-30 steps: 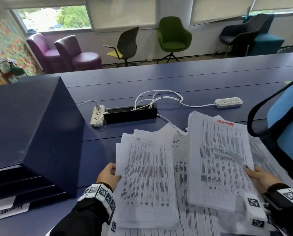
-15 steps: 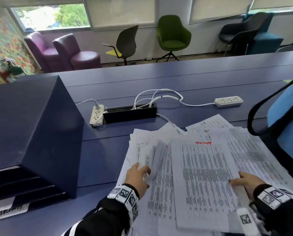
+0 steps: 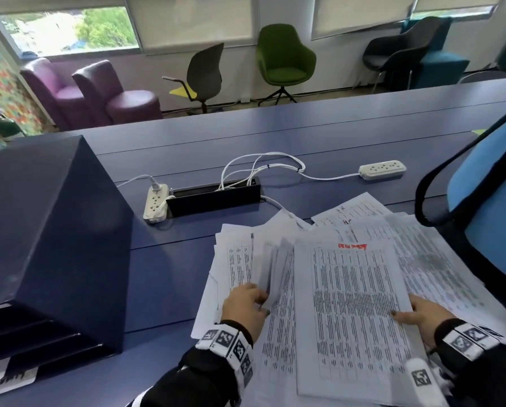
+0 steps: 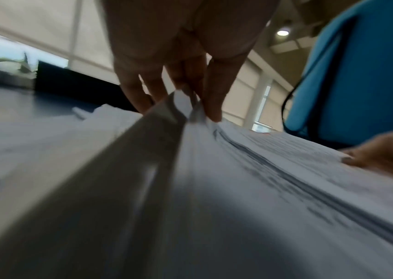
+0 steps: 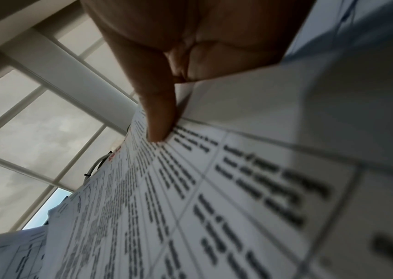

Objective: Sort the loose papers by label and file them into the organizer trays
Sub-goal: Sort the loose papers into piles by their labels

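Printed sheets [image 3: 439, 259] lie fanned over the near right of the blue table [image 3: 304, 136]. My right hand [image 3: 413, 317] grips a stack topped by a sheet with a red label [image 3: 352, 246]; its thumb [image 5: 159, 117] presses on the top page and its fingers are hidden beneath. Left of that stack, my left hand [image 3: 257, 301] pinches the lifted edges of a few sheets [image 4: 179, 105] between its fingers and thumb. The dark blue organizer [image 3: 55, 230] stands at the left, with labelled trays [image 3: 8, 380] at its open front.
Two white power strips [image 3: 155, 203] [image 3: 382, 170] with looped cables flank a black cable box [image 3: 213, 196] beyond the papers. A blue chair back [image 3: 492, 186] with a black rim stands close on the right. Chairs line the far wall.
Both hands have lowered their stacks onto the pile. My left hand has let go of its stack and moved right to leaf through sheet edges; my right hand keeps the red-labelled stack.
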A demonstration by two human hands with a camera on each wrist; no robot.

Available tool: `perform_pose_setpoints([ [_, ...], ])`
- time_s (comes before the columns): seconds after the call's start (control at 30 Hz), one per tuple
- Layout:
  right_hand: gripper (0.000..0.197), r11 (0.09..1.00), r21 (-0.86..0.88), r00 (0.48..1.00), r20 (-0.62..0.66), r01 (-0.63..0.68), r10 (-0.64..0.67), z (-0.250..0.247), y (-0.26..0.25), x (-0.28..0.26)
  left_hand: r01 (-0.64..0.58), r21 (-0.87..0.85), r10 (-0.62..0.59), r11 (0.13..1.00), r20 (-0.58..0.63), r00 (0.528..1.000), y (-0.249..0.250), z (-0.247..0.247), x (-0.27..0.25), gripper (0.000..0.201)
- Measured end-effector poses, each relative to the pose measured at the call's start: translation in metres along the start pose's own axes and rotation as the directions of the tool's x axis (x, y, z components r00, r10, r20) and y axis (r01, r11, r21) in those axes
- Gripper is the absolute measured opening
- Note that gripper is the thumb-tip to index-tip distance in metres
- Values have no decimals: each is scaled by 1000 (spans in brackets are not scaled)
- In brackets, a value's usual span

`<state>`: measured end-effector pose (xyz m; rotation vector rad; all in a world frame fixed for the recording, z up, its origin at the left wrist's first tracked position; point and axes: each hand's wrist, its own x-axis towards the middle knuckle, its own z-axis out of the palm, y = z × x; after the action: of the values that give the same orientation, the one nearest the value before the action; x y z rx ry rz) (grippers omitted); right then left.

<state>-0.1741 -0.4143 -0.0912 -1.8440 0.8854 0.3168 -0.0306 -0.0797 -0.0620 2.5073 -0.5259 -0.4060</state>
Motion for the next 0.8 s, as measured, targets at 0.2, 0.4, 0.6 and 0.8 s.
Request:
perform_pose_setpoints([
  [0.2, 78, 1000, -10, 999, 44, 17, -17, 0, -10, -7, -37, -54, 41, 998, 75, 996, 14, 7, -5, 34],
  [0.4, 89, 999, -20, 999, 33, 27, -26, 1, -8, -7, 297, -444, -223, 845, 213, 951, 3, 1, -3, 56],
  [0.6, 110, 996, 75, 998, 39, 40, -43, -1, 12, 7, 320, -729, -286, 605, 176, 942, 1, 3, -3, 91],
  [0.8, 43, 996, 67, 993, 94, 65, -71, 31, -40, -22, 423, -407, -400, 809, 146, 905, -15, 0, -1, 31],
])
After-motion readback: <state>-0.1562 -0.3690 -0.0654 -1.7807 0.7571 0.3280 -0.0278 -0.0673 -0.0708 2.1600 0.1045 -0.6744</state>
